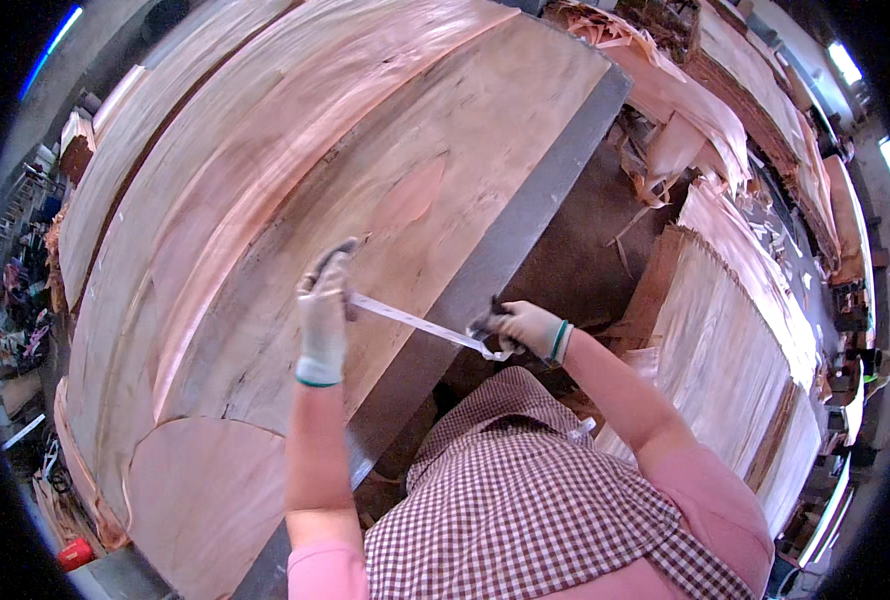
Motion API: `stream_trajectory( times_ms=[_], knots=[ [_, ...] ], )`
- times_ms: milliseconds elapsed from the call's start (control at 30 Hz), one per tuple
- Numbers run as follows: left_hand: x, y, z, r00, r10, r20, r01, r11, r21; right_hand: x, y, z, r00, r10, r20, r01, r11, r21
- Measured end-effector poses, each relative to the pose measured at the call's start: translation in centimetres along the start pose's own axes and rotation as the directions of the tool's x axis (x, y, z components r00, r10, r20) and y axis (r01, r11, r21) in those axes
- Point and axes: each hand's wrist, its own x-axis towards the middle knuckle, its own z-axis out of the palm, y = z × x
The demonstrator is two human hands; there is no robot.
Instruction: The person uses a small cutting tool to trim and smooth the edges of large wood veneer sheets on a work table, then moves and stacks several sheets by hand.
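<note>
A narrow white strip of tape (415, 321) with small marks along it stretches between my two hands, above the near edge of the work table. My left hand (325, 305), in a pale glove with dark fingertips, is raised over the wood veneer sheet (465, 150) and pinches the strip's upper end. In front of my apron, my right hand (527, 328), gloved the same way, closes on the strip's other end, which curls loosely below the fingers. Whether its dark fingertips also hide a small tool I cannot make out. An oval pinkish patch (412, 195) shows on the veneer beyond my left hand.
Overlapping veneer sheets (215, 190) cover the table to the left. A grey table edge (510, 240) runs diagonally past me. On the right stands a stack of veneer (710, 340), with torn scraps (675, 150) hanging farther back. A red object (75, 554) lies at lower left.
</note>
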Motion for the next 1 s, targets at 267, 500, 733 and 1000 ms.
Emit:
stream_trajectory(
  times_ms=[267, 500, 733, 1000],
  knots=[
    [1.3, 3.0, 2.1, 0.981, -0.095, 0.172, 0.070, 0.987, 0.144, 5.1, 5.2, -13.0, 0.848, -0.167, -0.503, -0.356, 0.523, -0.774],
    [0.5, -2.4, 13.6, 0.761, -0.440, 0.477, 0.141, 0.830, 0.540, 3.7, -5.1, -14.5, 0.970, -0.155, -0.187, 0.153, 0.988, -0.028],
    [1.2, -2.7, 21.1, 0.881, -0.105, 0.462, -0.328, 0.569, 0.754, 0.6, -9.9, -16.2, 0.980, -0.200, 0.015, 0.201, 0.976, -0.079],
    [0.7, -5.7, 21.7, 0.849, -0.422, 0.317, 0.492, 0.850, -0.189, 1.8, -10.2, -14.6, 0.819, -0.529, -0.222, 0.558, 0.824, 0.095]
  ],
)
